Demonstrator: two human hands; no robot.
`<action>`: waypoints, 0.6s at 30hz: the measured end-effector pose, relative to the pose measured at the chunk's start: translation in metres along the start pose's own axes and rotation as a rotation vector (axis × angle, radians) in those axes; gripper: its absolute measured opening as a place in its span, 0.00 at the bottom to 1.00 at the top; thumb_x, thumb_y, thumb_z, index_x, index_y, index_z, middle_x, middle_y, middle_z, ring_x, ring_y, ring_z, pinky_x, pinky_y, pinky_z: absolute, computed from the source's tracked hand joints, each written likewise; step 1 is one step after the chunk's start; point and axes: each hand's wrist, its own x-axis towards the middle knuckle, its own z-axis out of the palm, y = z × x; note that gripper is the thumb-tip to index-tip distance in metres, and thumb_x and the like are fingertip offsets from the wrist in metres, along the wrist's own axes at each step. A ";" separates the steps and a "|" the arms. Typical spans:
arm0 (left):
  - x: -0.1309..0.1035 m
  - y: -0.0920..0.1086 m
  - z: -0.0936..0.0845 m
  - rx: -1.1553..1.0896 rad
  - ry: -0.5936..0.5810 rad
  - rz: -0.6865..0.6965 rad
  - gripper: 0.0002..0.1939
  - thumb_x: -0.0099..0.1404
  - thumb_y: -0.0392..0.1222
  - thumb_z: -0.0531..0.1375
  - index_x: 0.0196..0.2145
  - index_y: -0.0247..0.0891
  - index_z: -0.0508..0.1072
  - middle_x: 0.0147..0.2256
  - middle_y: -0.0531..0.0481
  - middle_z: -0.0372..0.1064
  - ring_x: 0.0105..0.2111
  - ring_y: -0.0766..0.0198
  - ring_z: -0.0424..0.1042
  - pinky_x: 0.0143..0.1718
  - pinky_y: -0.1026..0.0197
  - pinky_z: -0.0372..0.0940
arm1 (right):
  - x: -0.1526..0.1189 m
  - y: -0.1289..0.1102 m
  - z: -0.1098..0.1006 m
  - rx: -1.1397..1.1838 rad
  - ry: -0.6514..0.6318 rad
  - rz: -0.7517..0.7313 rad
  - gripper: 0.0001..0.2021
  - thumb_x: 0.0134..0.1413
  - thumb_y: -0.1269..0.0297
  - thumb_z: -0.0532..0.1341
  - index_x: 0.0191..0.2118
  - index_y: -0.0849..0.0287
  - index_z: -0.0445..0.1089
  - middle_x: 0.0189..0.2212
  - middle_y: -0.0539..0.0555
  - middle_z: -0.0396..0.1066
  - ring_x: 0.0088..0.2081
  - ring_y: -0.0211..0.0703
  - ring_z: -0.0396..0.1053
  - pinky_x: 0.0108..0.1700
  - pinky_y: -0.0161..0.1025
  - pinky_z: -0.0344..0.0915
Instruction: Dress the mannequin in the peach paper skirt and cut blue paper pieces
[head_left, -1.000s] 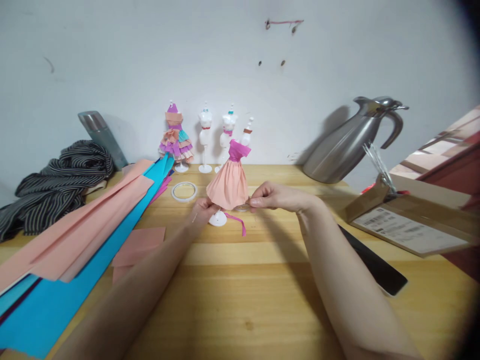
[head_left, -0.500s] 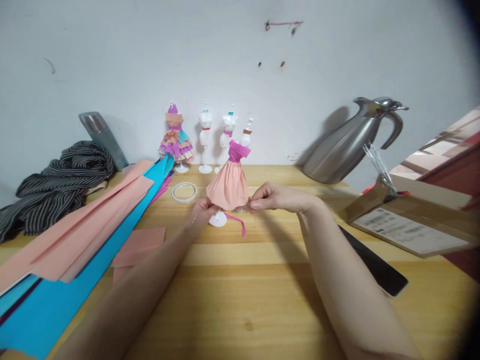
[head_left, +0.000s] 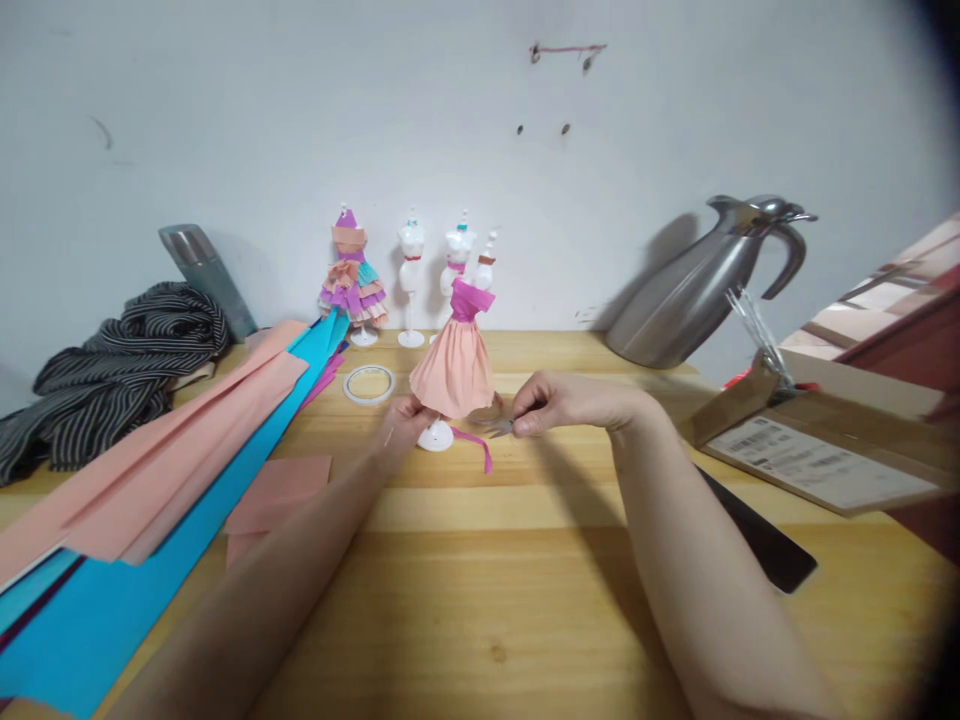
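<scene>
On the wooden table (head_left: 480, 600), the mannequin (head_left: 455, 365) in a peach dress is standing upright near the centre. Left hand (head_left: 401, 420) is pinching the skirt hem just above the white base. Right hand (head_left: 551, 405) is gripping a small metal tool (head_left: 501, 429) beside the skirt.

Small metallic item (head_left: 501, 428) pinched in right hand (head_left: 559, 403) too small to identify; dressed mannequin (head_left: 456, 352) hides left hand (head_left: 403, 420) fingertips and part of rear mannequin (head_left: 457, 258); cardboard box (head_left: 825, 440) and crepe paper sheets (head_left: 127, 520) cut by frame edges.
</scene>
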 end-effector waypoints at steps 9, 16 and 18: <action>0.003 -0.001 -0.001 -0.045 0.044 0.002 0.12 0.49 0.46 0.66 0.23 0.33 0.75 0.23 0.49 0.73 0.22 0.67 0.66 0.27 0.64 0.60 | 0.008 0.002 0.010 0.088 -0.121 -0.103 0.18 0.47 0.49 0.63 0.25 0.62 0.72 0.18 0.46 0.59 0.25 0.36 0.57 0.29 0.35 0.54; 0.003 0.004 -0.001 -0.070 0.084 0.003 0.14 0.50 0.48 0.66 0.24 0.32 0.74 0.23 0.50 0.71 0.22 0.68 0.65 0.27 0.64 0.59 | 0.021 0.005 0.017 0.055 -0.024 -0.132 0.18 0.46 0.50 0.64 0.23 0.63 0.66 0.21 0.45 0.55 0.25 0.33 0.53 0.30 0.34 0.51; 0.002 0.004 -0.001 -0.071 0.088 0.006 0.13 0.50 0.47 0.66 0.23 0.32 0.73 0.22 0.51 0.70 0.22 0.69 0.64 0.27 0.65 0.58 | 0.022 0.004 0.018 0.093 0.042 -0.187 0.18 0.46 0.51 0.64 0.24 0.63 0.65 0.22 0.45 0.56 0.26 0.32 0.52 0.30 0.34 0.51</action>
